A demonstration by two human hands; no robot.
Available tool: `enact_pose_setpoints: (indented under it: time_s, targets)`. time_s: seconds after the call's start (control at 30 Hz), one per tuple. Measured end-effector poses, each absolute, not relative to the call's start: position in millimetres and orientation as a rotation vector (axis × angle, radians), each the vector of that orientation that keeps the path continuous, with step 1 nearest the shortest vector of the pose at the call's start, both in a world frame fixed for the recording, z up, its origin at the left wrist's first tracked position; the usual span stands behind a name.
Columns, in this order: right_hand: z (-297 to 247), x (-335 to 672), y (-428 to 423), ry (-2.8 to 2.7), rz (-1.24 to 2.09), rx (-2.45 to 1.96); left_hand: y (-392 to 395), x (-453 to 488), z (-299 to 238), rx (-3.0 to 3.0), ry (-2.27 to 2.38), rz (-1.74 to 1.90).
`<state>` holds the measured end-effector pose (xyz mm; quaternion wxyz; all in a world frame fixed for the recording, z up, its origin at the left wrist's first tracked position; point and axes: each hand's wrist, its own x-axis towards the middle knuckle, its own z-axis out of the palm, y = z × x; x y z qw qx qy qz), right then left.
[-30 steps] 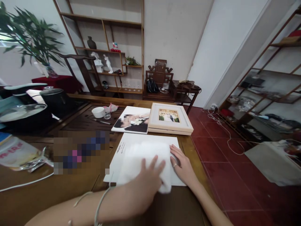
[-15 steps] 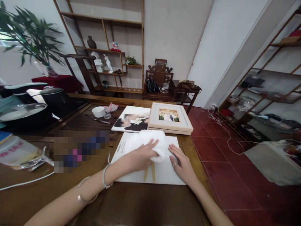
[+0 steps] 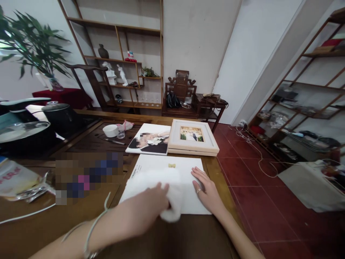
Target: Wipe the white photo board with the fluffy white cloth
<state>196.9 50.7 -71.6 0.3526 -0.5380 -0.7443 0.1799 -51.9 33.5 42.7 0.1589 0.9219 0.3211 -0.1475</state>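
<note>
A white flat panel (image 3: 188, 203), probably the back of a picture frame, lies on the wooden table with small print near its left edge. My left hand (image 3: 147, 207) grips a white cloth (image 3: 174, 196) pressed over the panel's left and near part; the cloth hangs slightly past the near edge. Motion blurs that hand a little. My right hand (image 3: 206, 190) rests flat on the panel's right side, fingers stretched out, a ring on one finger. A small yellowish metal piece (image 3: 171, 165) shows near the panel's far edge; the cloth hides what is below it.
Beyond the panel lie a photo print (image 3: 151, 142) and stacked white picture frames (image 3: 194, 147). Left are a white bowl (image 3: 110, 130), a pink-and-white wrapper (image 3: 127, 125), a plastic bag (image 3: 17, 180) and a glass-lidded pan (image 3: 23, 133). The table's right edge drops to red floor tiles (image 3: 258, 201).
My left hand has swept the cloth from the panel's far middle toward its near edge, uncovering the yellowish metal piece's far end. My right hand stays in place on the panel.
</note>
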Motion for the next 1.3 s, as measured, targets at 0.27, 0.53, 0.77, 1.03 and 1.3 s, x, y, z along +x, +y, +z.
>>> enact_pose_setpoints:
  time_s: [0.27, 0.53, 0.77, 1.03, 1.3]
  targets:
    - [-70.3, 197.8, 51.3, -1.937, 0.48, -1.38, 38.0, -31.6, 48.9, 2.606, 0.92, -0.458]
    - [-72.2, 197.5, 50.3, -1.924, 0.483, -1.375, 66.6, -25.4, 36.8, 2.61, 1.356, -0.446]
    - [-70.7, 197.7, 51.0, -1.942, 0.478, -1.382, -6.7, -16.3, 3.8, 2.645, 1.091, -0.536]
    - [-71.0, 197.3, 50.9, -1.936, 0.468, -1.371, 39.2, -49.5, 10.6, 2.672, 1.115, -0.304]
    - [-72.3, 197.2, 50.4, -1.924, 0.472, -1.379, 57.9, -62.4, -25.9, 2.801, 1.586, 0.057]
